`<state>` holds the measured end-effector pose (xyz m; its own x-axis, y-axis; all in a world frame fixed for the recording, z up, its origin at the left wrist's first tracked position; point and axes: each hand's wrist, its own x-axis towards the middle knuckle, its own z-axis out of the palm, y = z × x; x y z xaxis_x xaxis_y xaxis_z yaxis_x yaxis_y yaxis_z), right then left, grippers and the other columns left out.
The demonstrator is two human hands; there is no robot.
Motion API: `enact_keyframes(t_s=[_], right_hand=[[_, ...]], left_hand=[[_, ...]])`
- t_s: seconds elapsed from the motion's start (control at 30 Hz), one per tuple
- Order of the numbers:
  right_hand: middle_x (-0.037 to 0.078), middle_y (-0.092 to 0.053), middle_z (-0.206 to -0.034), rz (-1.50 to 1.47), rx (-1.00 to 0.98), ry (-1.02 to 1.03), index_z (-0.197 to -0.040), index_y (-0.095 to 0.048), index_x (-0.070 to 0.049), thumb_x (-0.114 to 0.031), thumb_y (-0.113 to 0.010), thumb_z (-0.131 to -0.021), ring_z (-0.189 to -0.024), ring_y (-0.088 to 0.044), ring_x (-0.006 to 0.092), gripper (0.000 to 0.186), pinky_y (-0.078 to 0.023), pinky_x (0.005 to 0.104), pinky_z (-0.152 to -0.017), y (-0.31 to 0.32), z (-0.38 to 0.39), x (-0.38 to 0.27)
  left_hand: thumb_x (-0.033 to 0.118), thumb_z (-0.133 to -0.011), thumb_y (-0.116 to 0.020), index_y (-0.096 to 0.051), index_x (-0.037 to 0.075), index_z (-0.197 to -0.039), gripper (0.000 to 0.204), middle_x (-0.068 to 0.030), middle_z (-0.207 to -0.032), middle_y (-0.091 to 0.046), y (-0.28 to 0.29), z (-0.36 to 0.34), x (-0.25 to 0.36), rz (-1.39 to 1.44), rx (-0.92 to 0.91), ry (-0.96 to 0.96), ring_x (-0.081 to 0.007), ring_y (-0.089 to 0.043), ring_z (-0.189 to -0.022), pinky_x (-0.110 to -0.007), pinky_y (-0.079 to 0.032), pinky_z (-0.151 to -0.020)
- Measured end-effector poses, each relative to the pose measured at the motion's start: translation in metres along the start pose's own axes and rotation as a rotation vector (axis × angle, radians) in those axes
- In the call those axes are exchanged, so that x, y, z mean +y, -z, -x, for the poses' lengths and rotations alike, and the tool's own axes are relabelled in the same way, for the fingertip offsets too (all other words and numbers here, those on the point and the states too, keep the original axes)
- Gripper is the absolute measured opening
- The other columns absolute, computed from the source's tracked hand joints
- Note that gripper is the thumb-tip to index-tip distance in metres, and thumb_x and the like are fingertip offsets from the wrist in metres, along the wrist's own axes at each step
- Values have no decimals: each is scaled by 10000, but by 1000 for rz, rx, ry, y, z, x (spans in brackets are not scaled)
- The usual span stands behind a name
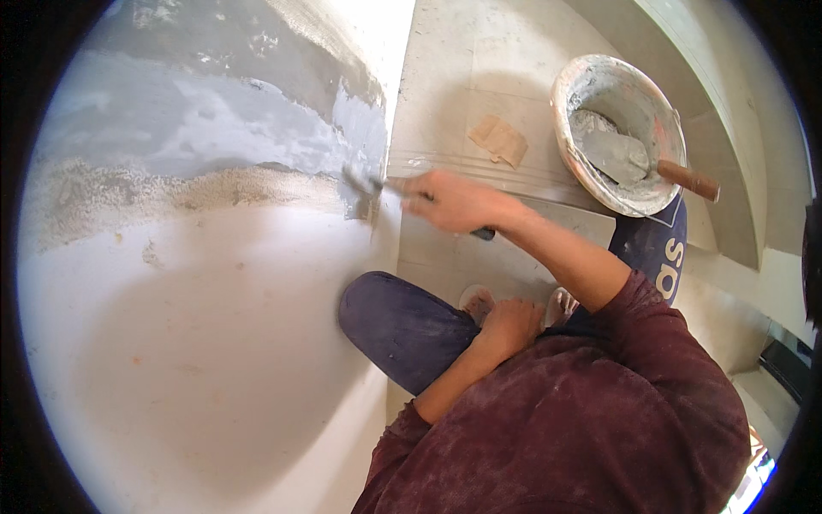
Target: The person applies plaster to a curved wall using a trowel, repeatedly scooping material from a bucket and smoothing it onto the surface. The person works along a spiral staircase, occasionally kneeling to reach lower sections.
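Note:
My right hand (467, 201) is closed around the dark handle of a putty knife (364, 182), its blade smeared by motion. The blade is against the wall (197, 343), near the corner, at the end of a band of wet grey plaster (265, 124). A rough, beige strip lies under that band. My left hand (514, 327) rests between my thighs with its fingers curled in, and nothing shows in it. On my right, a plaster-crusted bucket (575, 167) holds grey mix and a trowel (687, 180) whose wooden handle leans over the rim.
A torn piece of brown paper (499, 140) lies on the pale tiled floor (445, 94), beyond my right arm. Behind the bucket runs a curved, light ledge (723, 128). My bent knee (398, 321) is close to the wall.

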<state>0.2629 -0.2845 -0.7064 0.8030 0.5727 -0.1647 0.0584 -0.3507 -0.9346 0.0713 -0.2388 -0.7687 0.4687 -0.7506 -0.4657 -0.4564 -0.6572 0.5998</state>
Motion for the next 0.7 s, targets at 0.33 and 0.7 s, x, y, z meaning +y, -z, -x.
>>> enact_keyframes(t_s=[0.33, 0.7], right_hand=[[48, -512, -639, -5, -77, 2, -1198, -584, -15, -244, -502, -970, -496, -526, 141, 334, -462, 332, -476, -6, -7, 7], [125, -575, -764, -77, 26, 63, -1364, -468, 25, -219, -504, -969, -497, -523, 118, 467, -453, 307, -456, -32, -1, -24]], left_hand=[[263, -845, -627, -620, 50, -941, 233, -149, -880, -647, 3, 8, 9, -11, 124, -12, -322, -653, -853, -434, -534, -712], [165, -812, -598, -624, 53, -935, 169, -128, -888, -642, 2, 11, 11, 16, 193, 9, -302, -651, -818, -429, -538, -684]])
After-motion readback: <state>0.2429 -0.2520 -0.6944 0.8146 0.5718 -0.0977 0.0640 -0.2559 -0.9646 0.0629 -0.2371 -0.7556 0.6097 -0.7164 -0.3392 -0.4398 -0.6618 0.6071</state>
